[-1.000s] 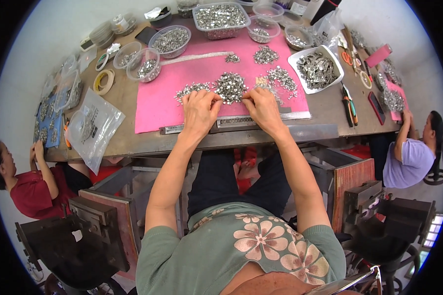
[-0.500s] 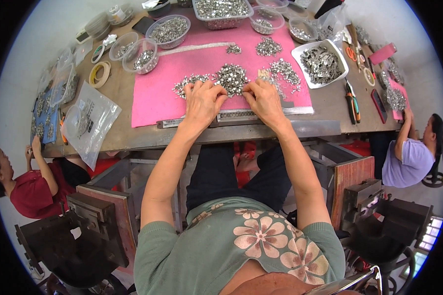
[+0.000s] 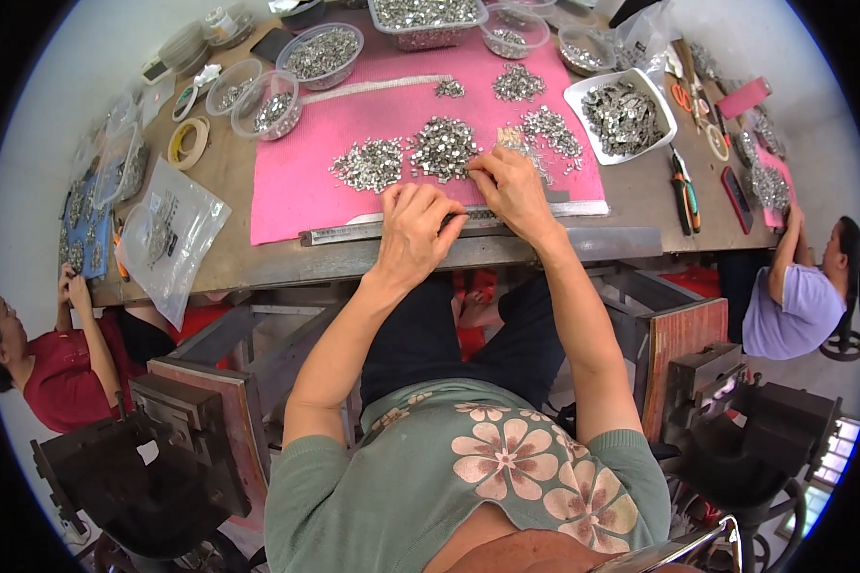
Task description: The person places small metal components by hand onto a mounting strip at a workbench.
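My left hand [image 3: 417, 229] is bent over a long slotted metal strip [image 3: 339, 233] along the front edge of the pink mat [image 3: 291, 196]. Its thumb and fingertips are closed together; a small dark bit shows there, too small to name. At the right front of the middle pile of small shiny metal pieces [image 3: 441, 145], my right hand [image 3: 512, 189] pinches, and whatever lies between its fingertips is hidden. To the left lies another pile of small metal pieces [image 3: 367, 164]. A looser scatter of metal pieces [image 3: 552, 134] spreads beyond my right hand.
A white dish [image 3: 667, 110] of flat metal parts stands right, near pliers [image 3: 680, 196]. Tubs of metal pieces, including a round tub [image 3: 352, 72], line the back. Tape [image 3: 189, 143] and a plastic bag [image 3: 205, 229] lie left. Co-workers sit at left [image 3: 62, 382] and right [image 3: 788, 306].
My left hand has moved from the left pile toward me and right, over the metal strip, uncovering that pile. My right hand has shifted slightly left and stays by the middle pile.
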Demonstrator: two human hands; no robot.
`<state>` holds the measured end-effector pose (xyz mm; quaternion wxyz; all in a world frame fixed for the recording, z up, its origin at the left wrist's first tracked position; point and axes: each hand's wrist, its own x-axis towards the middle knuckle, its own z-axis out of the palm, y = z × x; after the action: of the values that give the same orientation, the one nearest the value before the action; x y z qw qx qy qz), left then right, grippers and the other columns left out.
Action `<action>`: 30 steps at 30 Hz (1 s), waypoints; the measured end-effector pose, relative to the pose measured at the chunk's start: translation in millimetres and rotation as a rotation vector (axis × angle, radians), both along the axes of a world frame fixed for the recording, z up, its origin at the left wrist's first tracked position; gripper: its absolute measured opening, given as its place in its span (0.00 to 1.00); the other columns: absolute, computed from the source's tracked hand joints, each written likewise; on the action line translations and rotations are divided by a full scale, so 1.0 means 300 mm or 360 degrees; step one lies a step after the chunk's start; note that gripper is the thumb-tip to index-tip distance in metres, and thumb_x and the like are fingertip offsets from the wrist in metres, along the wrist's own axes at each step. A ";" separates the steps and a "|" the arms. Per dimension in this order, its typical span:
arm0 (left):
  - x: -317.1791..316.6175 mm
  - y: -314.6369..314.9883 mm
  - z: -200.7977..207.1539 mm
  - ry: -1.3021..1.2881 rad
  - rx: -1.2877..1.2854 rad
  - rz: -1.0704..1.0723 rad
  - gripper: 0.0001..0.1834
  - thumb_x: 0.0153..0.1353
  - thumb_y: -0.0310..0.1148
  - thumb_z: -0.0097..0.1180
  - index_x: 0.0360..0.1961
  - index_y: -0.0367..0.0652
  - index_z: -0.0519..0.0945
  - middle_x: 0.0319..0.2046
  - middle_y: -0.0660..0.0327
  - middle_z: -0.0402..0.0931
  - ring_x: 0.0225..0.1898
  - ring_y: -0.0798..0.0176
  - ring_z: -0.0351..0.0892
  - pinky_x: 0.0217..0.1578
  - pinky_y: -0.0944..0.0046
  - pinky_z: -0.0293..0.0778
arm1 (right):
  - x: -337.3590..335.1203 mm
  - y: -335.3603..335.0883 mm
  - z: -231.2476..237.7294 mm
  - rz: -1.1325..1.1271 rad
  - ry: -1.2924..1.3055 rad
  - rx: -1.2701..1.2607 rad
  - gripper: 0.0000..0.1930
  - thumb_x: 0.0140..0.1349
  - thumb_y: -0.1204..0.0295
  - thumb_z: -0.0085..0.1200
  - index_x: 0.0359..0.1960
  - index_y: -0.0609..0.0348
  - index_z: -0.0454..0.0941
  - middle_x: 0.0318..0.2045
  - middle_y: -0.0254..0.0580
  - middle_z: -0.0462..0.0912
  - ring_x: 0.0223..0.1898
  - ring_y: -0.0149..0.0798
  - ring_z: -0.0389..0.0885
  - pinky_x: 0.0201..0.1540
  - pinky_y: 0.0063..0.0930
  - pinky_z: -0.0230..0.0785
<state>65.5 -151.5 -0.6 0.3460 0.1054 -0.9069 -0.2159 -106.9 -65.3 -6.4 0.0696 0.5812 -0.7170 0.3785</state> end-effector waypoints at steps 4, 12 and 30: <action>0.003 0.001 -0.015 0.0066 0.0015 -0.0019 0.05 0.52 0.29 0.65 0.30 0.44 0.81 0.27 0.64 0.72 0.35 0.60 0.71 0.47 0.55 0.61 | 0.008 0.001 0.002 -0.0026 0.0045 0.0010 0.04 0.54 0.75 0.61 0.31 0.59 0.80 0.25 0.43 0.76 0.32 0.48 0.77 0.35 0.39 0.68; -0.022 -0.088 0.005 -0.0122 -0.0021 0.0289 0.03 0.55 0.32 0.63 0.30 0.47 0.82 0.29 0.64 0.77 0.36 0.59 0.74 0.50 0.54 0.60 | 0.014 0.007 0.011 -0.0047 0.0138 0.0191 0.04 0.56 0.72 0.59 0.32 0.55 0.80 0.31 0.40 0.77 0.37 0.45 0.77 0.42 0.39 0.66; -0.020 -0.036 0.034 -0.0128 0.0201 -0.0023 0.05 0.52 0.31 0.64 0.30 0.45 0.82 0.29 0.65 0.75 0.36 0.61 0.73 0.49 0.55 0.59 | 0.106 0.140 0.037 0.0065 -0.0221 0.0014 0.04 0.53 0.75 0.60 0.29 0.59 0.77 0.29 0.38 0.75 0.35 0.43 0.74 0.41 0.36 0.61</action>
<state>59.5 -162.2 9.7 0.3003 0.1290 -0.9055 -0.2707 -75.1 -23.3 4.5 0.0094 0.5685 -0.7097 0.4161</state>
